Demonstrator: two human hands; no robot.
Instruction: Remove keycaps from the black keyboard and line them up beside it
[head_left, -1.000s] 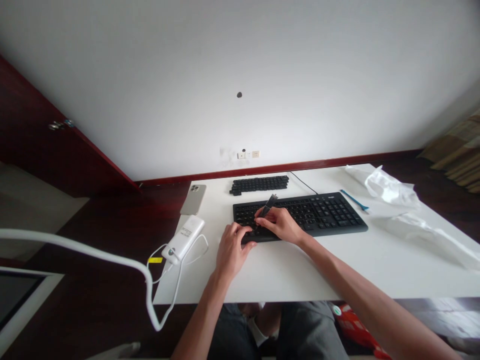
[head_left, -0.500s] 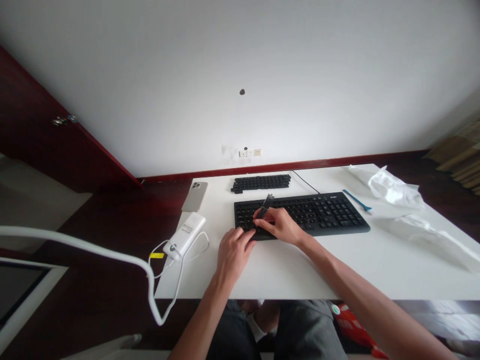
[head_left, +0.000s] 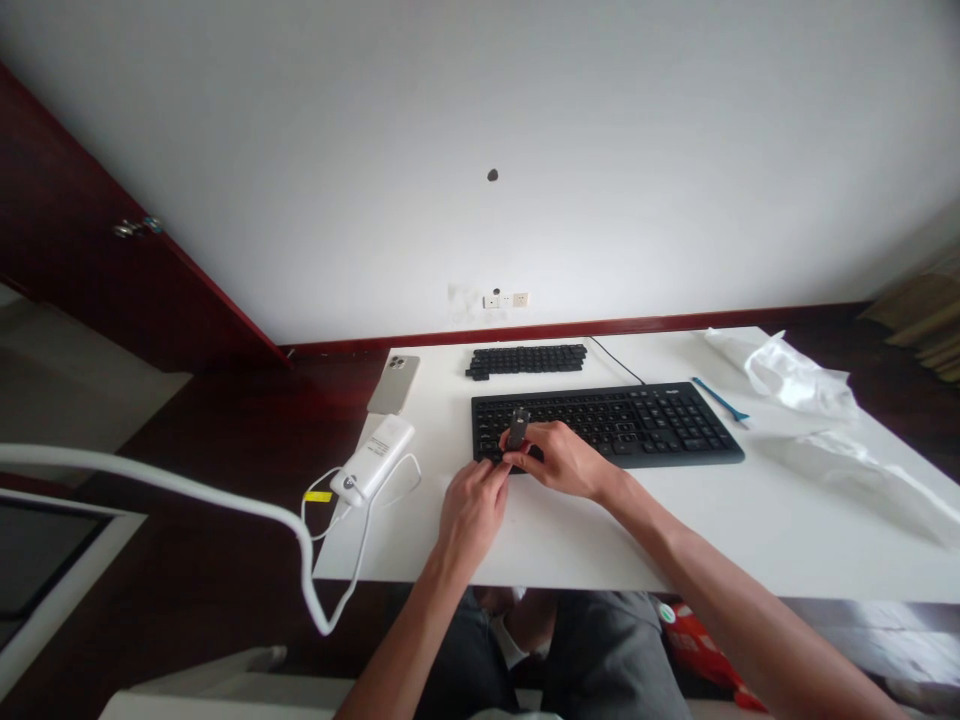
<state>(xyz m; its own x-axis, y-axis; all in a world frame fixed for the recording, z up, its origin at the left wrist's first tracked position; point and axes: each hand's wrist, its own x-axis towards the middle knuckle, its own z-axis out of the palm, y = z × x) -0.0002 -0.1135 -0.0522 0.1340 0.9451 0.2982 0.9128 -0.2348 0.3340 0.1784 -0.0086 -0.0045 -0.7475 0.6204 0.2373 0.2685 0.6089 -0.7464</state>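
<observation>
My right hand [head_left: 559, 458] is closed on a small dark tool [head_left: 518, 428], held over the left part of a black keyboard [head_left: 652, 425]. Next to it, my left hand [head_left: 472, 505] rests at the keyboard's lower left edge, its fingertips close together and meeting the right fingertips. Whether the left fingers pinch anything is too small to tell. Behind the keyboard, loose black keycaps [head_left: 529, 360] lie in rows. The left part of the keyboard is partly hidden by my hands.
A phone [head_left: 394, 385] and a white power bank [head_left: 373, 460] with cables lie at the table's left. To the right are a blue pry tool [head_left: 720, 398] and crumpled white plastic bags [head_left: 802, 375]. A white cable [head_left: 187, 482] loops across the left foreground.
The tool in my right hand has turned from slanting to more upright and moved slightly left and down. My hands are closer together. The view has shifted slightly.
</observation>
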